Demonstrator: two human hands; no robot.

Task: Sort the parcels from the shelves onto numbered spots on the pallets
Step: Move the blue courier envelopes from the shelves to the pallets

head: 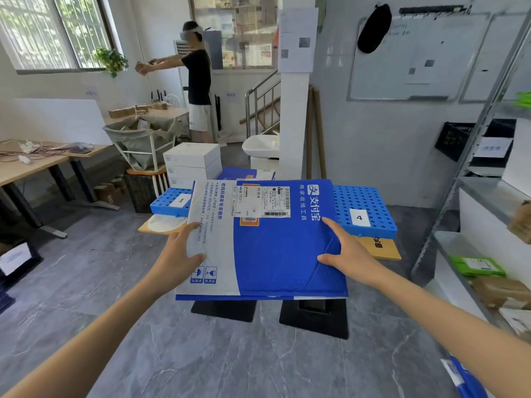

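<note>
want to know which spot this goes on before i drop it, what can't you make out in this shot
- Head view: the blue mailer, held by the left hand and right hand, covers the pallet's middle; only label 1 and label 4 show.
- Shipping label: print too small to read.
- Second blue parcel, lower right: cut off by the frame edge.

Bright and evenly lit, with daylight from the barred window at upper left. Only soft, faint shadows on the grey floor. Mild sheen on the whiteboard. Sharpest at centre, print on the blue parcel legible. Bowed by wide-angle distortion at the edges, shelf uprights leaning, lower right corner smeared.
</note>
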